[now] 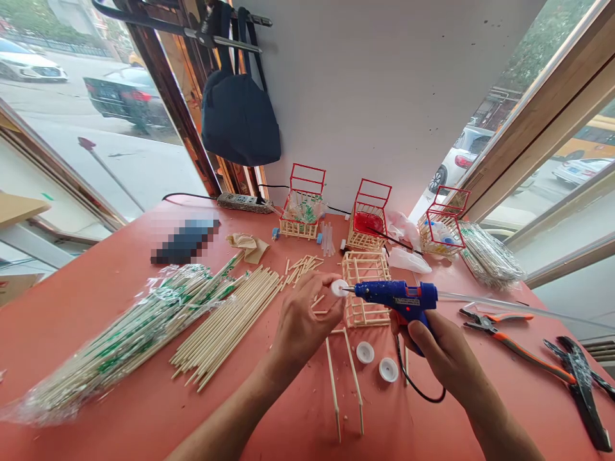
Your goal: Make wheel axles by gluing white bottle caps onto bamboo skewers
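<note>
- Left hand (305,320): fingertips pinched together on a white cap (339,288). The cap is held up off the red table (96,288), just in front of a small stick crate (365,266). It seems to be gripped by the rim so that its face stays bare toward the nozzle.
- Right hand (435,349): closed tight round the handle of a blue glue gun (396,298), with a finger lying by the trigger. The gun is held level, pointing left. The nozzle tip is touching the cap or all but touching it; cannot tell which.
- A clear glue stick (504,305) juts from the back of the gun toward the right. A black cord (417,390) loops down under the wrist, slack, so it probably does not drag on the gun.
- Two spare caps (365,352) lie flat just below the hands, beside a two-railed stick frame (346,378). They are likely parked there to be within easy reach.
- Left of the hands, loose sticks (230,323) are fanned out, with a wrapped bundle (120,346) beyond them.
- On the right, orange-handled pliers (509,333) and black cutters (581,384) lie well apart from the hands.
- At the far edge stand three stick carts with red frames (369,218). A power strip (243,203) sits by the wall, and a dark bag (240,118) hangs above it.
</note>
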`<state>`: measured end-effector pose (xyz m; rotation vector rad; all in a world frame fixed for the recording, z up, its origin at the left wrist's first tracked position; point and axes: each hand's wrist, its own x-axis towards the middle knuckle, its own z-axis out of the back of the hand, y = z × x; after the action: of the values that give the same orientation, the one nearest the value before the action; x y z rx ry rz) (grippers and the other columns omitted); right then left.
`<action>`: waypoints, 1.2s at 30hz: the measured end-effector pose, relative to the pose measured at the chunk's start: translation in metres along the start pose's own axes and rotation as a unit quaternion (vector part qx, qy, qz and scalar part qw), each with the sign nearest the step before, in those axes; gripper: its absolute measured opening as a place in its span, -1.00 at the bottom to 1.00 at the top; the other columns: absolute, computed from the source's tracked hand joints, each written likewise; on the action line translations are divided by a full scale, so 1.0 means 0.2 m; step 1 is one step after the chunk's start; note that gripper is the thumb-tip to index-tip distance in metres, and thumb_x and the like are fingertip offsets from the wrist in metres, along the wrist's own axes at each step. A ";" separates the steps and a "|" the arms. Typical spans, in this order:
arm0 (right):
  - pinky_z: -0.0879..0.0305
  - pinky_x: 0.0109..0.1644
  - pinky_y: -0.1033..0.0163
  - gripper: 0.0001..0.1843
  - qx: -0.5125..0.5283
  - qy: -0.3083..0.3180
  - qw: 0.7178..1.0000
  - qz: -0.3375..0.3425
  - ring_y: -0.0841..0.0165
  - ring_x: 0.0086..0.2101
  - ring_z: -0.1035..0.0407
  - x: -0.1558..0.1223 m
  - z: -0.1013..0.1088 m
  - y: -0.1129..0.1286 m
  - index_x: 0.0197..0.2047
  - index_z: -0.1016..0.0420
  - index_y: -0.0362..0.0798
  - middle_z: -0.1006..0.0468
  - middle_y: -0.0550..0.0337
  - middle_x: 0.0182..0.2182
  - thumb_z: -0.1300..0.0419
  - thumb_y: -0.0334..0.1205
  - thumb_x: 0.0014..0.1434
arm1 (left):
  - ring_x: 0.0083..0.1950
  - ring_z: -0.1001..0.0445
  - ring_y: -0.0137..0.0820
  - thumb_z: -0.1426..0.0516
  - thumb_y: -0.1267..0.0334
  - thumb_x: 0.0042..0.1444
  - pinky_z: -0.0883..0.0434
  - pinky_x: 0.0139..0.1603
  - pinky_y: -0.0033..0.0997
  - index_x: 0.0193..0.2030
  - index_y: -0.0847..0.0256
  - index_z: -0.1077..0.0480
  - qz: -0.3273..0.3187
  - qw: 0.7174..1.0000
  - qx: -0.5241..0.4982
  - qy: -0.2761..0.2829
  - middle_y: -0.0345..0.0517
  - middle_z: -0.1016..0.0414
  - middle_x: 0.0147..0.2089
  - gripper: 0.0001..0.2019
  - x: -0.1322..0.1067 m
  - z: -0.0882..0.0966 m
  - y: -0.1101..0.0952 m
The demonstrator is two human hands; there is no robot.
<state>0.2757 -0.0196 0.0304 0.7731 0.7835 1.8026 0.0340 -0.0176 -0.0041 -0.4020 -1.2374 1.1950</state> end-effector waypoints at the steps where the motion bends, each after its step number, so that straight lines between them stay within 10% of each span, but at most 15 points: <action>1: -0.12 -0.53 0.31 -0.43 -0.002 0.000 1.000 0.001 0.41 -0.57 -0.21 0.00 0.00 0.00 -0.40 -0.39 -0.04 -0.38 0.25 -0.57 -0.02 0.28 0.38 | -0.03 -0.60 -0.22 -0.19 0.36 0.20 -0.43 0.05 -0.23 -0.06 0.16 -0.50 -0.002 1.000 0.001 -0.001 -0.07 -0.64 -0.08 -0.82 0.00 0.00 0.00; 36: -0.20 -0.54 0.30 -0.41 -0.012 -0.015 1.000 0.003 0.38 -0.58 -0.26 0.01 0.01 0.05 -0.42 -0.41 -0.03 -0.42 0.21 -0.58 -0.03 0.31 0.35 | -0.01 -0.57 -0.22 -0.22 0.37 0.20 -0.45 0.04 -0.23 -0.04 0.14 -0.50 -0.012 1.000 -0.004 0.011 -0.07 -0.63 -0.08 -0.80 0.00 0.00 0.00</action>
<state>0.2708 -0.0212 0.0395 0.7857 0.7407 1.7990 0.0343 -0.0179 -0.0052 -0.4044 -1.2244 1.1637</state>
